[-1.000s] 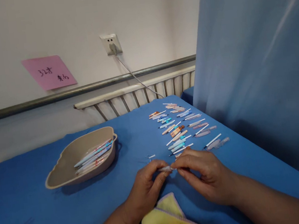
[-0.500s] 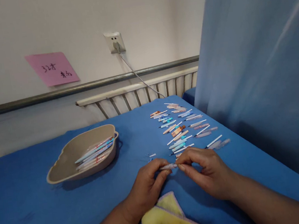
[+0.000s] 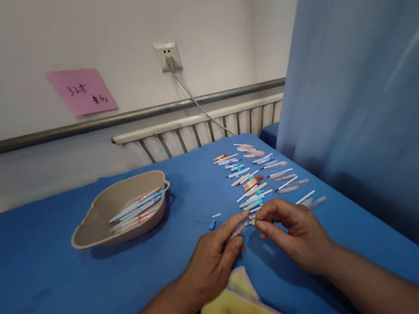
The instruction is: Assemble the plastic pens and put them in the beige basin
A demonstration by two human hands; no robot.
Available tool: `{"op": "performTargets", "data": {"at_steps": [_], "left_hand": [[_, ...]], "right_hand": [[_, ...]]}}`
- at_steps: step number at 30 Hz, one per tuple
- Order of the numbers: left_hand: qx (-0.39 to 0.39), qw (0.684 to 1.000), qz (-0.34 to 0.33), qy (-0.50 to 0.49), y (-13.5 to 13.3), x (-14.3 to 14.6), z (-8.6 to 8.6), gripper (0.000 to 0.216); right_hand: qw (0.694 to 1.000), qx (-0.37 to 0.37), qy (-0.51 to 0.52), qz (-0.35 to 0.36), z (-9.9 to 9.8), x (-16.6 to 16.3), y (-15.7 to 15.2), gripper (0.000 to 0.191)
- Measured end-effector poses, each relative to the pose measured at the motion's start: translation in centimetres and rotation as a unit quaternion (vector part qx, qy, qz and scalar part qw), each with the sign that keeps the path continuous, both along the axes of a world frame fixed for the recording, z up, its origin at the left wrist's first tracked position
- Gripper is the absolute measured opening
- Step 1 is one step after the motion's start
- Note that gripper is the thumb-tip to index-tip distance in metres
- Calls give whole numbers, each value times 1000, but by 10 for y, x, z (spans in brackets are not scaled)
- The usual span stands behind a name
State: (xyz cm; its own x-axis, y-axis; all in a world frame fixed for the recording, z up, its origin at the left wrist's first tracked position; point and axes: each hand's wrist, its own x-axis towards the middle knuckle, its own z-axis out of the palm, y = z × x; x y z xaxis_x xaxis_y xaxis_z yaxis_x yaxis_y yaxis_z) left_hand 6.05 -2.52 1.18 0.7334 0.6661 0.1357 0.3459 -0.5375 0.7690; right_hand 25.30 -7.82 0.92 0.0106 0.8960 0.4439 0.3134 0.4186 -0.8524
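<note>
My left hand holds a clear, pale pen barrel between thumb and fingers, its forefinger stretched along the top. Just right of the barrel's end, my right hand is closed in a pinch; whatever its fingertips hold is too small to make out. Beyond both hands lie rows of pen parts: white refills, light blue barrels, tan barrels and clear barrels. A small blue piece rests left of the rows.
A beige tray with several bagged pens stands at the left on the blue cloth. A yellow cloth lies close in front of me. A blue curtain hangs at the right; a white rail runs behind.
My right hand has moved slightly away from the barrel's end, which it was touching. The left forefinger has stretched out, and the barrel is now tilted. The view has shifted slightly.
</note>
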Motion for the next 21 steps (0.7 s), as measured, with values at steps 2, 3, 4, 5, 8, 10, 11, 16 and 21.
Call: {"op": "performTargets", "data": {"at_steps": [2, 3, 4, 5, 8, 10, 11, 16, 21], "left_hand": [[-32, 999, -7, -5, -2, 1, -1, 38], [-49, 999, -12, -10, -3, 1, -2, 36], [-64, 998, -14, -16, -3, 2, -3, 34], [-74, 997, -16, -20, -3, 2, -4, 32], [-89, 995, -20, -27, -1, 3, -5, 29], [-93, 995, -23, -28, 0, 3, -5, 27], [-93, 995, -23, -29, 0, 3, -5, 27], [-78, 996, -19, -32, 1, 2, -7, 25], [-39, 999, -27, -23, 2, 2, -5, 20]], "right_hand": [[1000, 17, -6, 0, 2, 0, -1, 7], [999, 29, -13, -2, 3, 0, -1, 7], [999, 40, -20, -4, 4, 0, -1, 8], [998, 49, -26, -6, 6, 1, 0, 9], [998, 58, -35, -6, 8, 3, 0, 11], [998, 54, -40, -7, 8, 4, 0, 12], [998, 54, -44, -7, 8, 5, 1, 11], [996, 61, -67, 3, 4, 4, 0, 11], [995, 59, -77, 11, 3, 4, 1, 11]]}}
